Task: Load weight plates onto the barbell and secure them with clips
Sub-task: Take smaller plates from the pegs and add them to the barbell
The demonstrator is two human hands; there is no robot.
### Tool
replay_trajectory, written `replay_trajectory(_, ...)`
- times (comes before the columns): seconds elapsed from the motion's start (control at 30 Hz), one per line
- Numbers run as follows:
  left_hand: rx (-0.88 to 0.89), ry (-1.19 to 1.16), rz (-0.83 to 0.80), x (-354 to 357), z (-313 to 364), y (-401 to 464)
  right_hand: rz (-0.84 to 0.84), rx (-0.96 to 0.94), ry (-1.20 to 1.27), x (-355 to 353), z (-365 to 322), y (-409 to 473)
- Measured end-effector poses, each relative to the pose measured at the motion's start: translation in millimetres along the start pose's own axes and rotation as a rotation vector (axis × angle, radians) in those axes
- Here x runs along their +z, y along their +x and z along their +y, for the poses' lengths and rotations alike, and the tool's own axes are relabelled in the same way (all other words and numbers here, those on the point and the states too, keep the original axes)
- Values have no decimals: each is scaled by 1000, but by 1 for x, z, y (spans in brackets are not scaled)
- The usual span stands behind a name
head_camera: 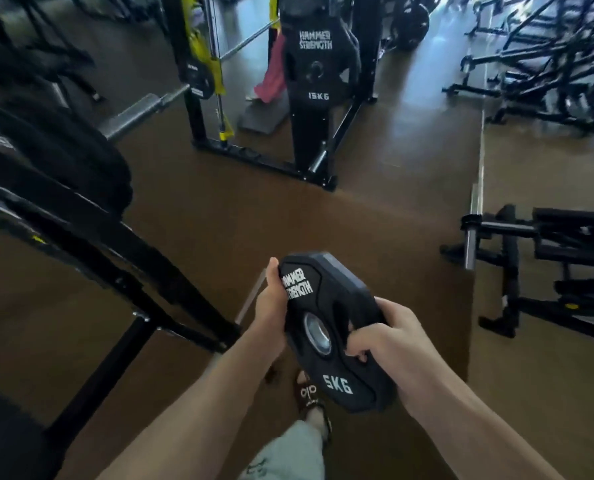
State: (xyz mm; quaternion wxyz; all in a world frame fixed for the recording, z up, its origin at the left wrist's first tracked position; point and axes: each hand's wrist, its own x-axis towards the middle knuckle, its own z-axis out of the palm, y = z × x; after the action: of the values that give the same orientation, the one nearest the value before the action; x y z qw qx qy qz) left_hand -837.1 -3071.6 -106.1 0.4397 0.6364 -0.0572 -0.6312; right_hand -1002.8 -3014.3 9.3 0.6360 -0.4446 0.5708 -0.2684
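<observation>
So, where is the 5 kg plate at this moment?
In the head view the 5 kg plate is low in the centre, held between the left hand and right hand, above the brown floor.

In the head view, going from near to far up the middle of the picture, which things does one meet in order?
Sandalled foot → 5 kg weight plate gripped by left hand and right hand → bare brown floor → black rack base → 15 kg plate stored upright.
</observation>
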Motion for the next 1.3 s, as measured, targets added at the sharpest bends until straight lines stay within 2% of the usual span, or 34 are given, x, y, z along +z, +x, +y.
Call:
replay_trajectory(0.13,36,-34,30,38,74,74,-41,-23,-30,-13,-49,112)
replay_trajectory(0.43,97,-148,204,84,237,197,-274,0,-92,-13,-182,315)
replay_trajectory(0.6,137,-244,339,108,321,266,-345,-53,-189,-8,-239,430)
replay_trajectory(0.77,212,-307,336,117,407,317,-424,-108,-312,19,-292,530)
replay_trajectory(0.83,240,-308,310,110,434,332,-464,-103,-347,36,-315,566)
replay_trajectory(1.07,333,-306,430,47,522,391,-595,-142,-461,136,-381,671)
replay_trajectory(1.23,306,-273,409,5,565,412,-635,-62,-434,209,-407,728)
replay_trajectory(1.3,261,-304,449,-18,576,419,-637,-17,-384,239,-417,748)
